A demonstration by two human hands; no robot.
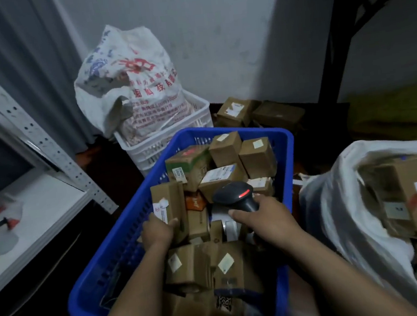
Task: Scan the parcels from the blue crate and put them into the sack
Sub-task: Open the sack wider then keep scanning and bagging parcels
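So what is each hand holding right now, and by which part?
The left hand grips a cardboard parcel by its lower end; the right hand holds a barcode scanner by its handle.

Head-worn view — looking down, close over crate (117, 255).

blue crate (128, 233) packed tight with parcels (256, 158) | we get the sack (336, 208) mouth open just right | shelf upright (29, 127) crowds our left
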